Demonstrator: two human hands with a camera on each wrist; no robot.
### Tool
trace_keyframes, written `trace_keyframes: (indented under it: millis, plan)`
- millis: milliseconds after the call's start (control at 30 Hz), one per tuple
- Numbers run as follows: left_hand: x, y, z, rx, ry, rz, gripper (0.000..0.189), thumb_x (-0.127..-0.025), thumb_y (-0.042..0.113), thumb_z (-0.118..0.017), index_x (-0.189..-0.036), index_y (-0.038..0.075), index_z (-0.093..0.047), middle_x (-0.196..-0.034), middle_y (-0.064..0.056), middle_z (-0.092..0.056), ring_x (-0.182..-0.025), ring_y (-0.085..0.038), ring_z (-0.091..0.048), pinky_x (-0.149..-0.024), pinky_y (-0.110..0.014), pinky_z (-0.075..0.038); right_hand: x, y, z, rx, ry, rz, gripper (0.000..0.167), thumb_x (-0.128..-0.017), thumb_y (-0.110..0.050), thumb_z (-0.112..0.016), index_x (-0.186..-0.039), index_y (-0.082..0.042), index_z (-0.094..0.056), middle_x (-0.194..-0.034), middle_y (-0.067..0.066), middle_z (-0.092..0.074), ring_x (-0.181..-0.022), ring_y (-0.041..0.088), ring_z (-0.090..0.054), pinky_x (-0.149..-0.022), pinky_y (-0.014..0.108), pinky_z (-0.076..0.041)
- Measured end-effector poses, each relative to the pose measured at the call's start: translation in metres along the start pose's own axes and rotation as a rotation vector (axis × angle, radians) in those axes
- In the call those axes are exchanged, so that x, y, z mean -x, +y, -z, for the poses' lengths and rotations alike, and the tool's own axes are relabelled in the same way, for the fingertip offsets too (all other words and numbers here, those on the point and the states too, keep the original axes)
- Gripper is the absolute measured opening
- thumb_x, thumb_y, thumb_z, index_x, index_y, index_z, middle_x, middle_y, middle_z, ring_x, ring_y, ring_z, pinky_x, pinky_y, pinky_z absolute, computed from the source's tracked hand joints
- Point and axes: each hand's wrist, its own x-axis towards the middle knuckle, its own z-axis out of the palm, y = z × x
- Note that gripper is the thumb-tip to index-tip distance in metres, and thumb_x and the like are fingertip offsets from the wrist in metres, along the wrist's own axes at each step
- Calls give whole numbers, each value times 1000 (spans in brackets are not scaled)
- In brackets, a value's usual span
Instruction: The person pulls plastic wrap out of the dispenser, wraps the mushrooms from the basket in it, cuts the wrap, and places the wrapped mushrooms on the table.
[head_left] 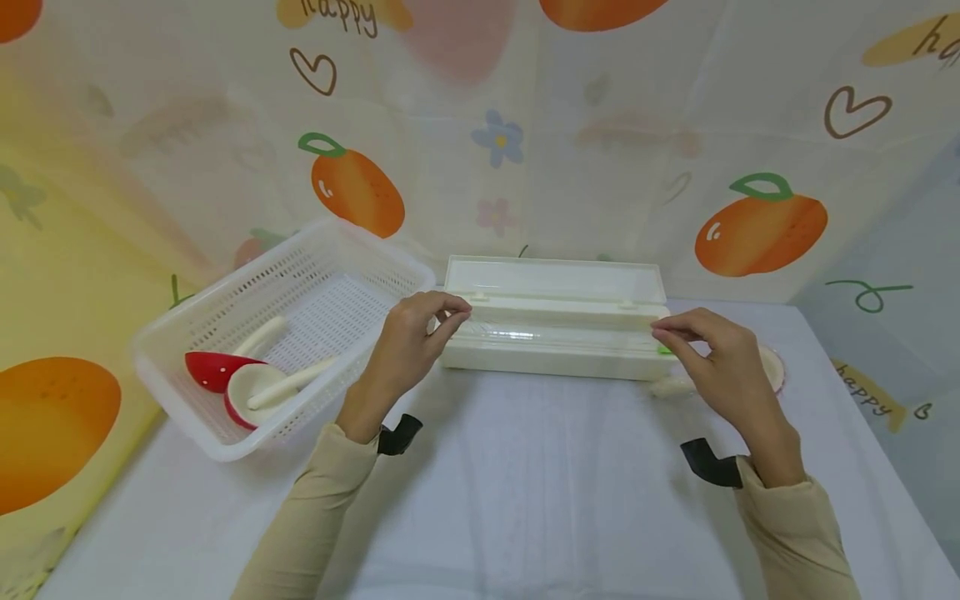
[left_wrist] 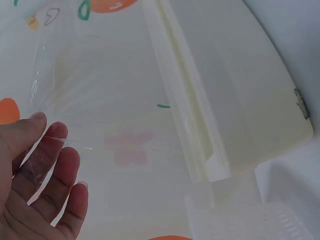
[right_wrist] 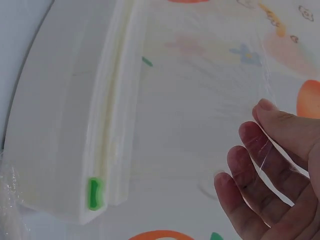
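Note:
A long white cling film dispenser stands on the table, its lid raised. Clear cling film stretches from it between both hands and is hard to see in the head view. My left hand pinches one corner of the film between thumb and fingers, above the dispenser's left end. At the right end, my right hand pinches the other corner, close to a green slide cutter. In both wrist views the film's edge runs across the fingers.
A white perforated basket on the left holds a red dotted ladle and a white-and-red ladle. Behind my right hand lies a pale handled object, partly hidden. A fruit-printed curtain hangs behind the dispenser.

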Motion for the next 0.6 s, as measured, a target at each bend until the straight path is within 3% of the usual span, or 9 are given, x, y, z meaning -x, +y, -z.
trace_keyframes:
  millis: [300,600]
  plan:
    - [2,11,8,-4,31,-13,8,-87,0,-72,-95,1,-74,-86,-9,-75,-73,-18,-59,-71,-32,-43,4,-10,8,-40,48,73,26,-72,15,-77,-94,1,-74,-85,10,-73,-84,-17,-53,-75,2,-42]
    - [4,20,17,-17,62,-60,9,-86,0,-73,-95,1,-74,-86,-9,-75,-72,-18,-60,-72,-33,-44,7,-18,15,-19,71,97,25,-71,14,-79,-91,-1,-75,-82,7,-71,-80,-14,-52,-68,4,-40]
